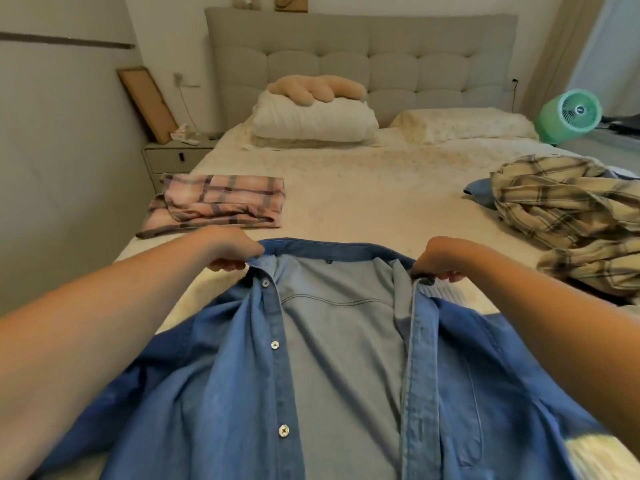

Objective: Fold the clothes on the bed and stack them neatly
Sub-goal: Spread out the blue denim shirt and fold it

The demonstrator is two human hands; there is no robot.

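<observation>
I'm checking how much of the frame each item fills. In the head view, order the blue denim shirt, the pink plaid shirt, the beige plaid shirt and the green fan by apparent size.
1. blue denim shirt, nearest the camera, so enlarged
2. beige plaid shirt, crumpled and cut off by the frame edge
3. pink plaid shirt, folded
4. green fan, farthest away

The shirt [339, 358] lay on the bed [363, 188] before me, a folded one [221, 202] behind-left, a heap [568, 216] right, pillows [311, 123] behind.
</observation>
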